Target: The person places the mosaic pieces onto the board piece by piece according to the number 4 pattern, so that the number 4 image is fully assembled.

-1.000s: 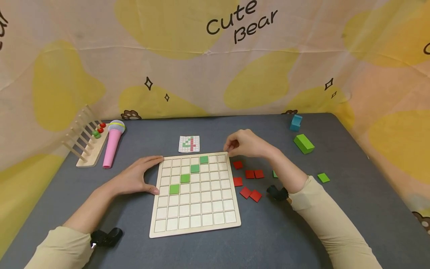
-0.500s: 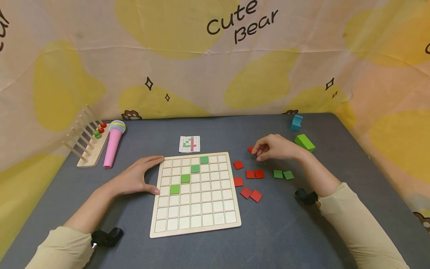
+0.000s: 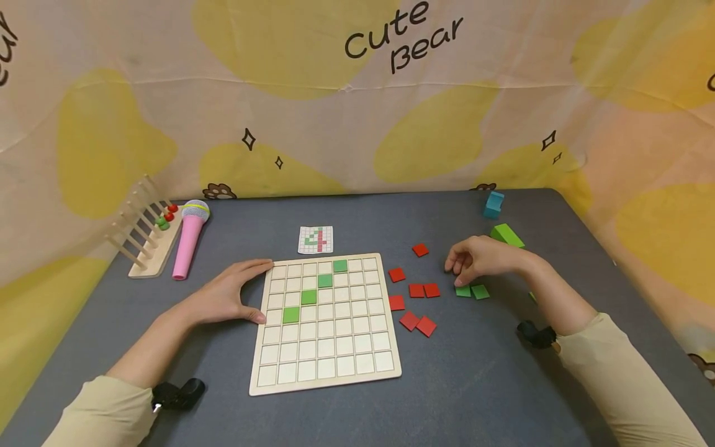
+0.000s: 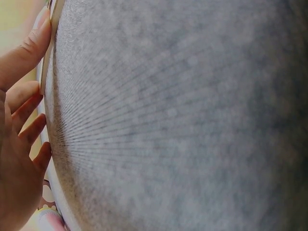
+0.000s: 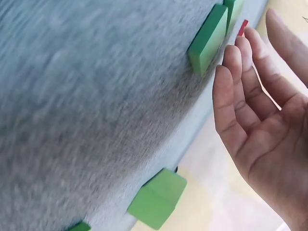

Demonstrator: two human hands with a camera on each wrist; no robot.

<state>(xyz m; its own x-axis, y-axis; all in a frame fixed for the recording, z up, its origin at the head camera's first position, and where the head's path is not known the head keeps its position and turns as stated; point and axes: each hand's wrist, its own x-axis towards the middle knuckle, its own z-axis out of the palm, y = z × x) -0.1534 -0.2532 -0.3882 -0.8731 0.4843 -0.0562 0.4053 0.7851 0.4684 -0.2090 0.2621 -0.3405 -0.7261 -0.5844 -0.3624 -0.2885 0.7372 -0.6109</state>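
Note:
A wooden grid board [image 3: 324, 386] lies in the middle of the head view, with several green tiles in a diagonal line of its cells. My left hand [image 3: 223, 292] rests at the board's left side, thumb and forefinger spread and touching its edge. In the left wrist view, the left hand's fingertips [image 4: 44, 24] meet that edge. Over two loose green tiles [image 3: 480, 292] hovers my right hand [image 3: 483, 256], fingers loosely bent. The right wrist view shows no object between thumb and fingers, near the green tile [image 5: 208, 42]. Several red tiles [image 3: 416, 290] lie between board and right hand.
Behind the board lies a small pattern card [image 3: 315, 239] showing a 4. A pink toy microphone [image 3: 188, 245] and a peg stand with beads [image 3: 146, 264] are at the left. A green block [image 3: 507, 235] and a blue block [image 3: 494, 204] stand at the back right.
My right hand has moved right and toward me, from the board's top right corner to above the loose green tiles, uncovering a red tile. The left hand has stayed put.

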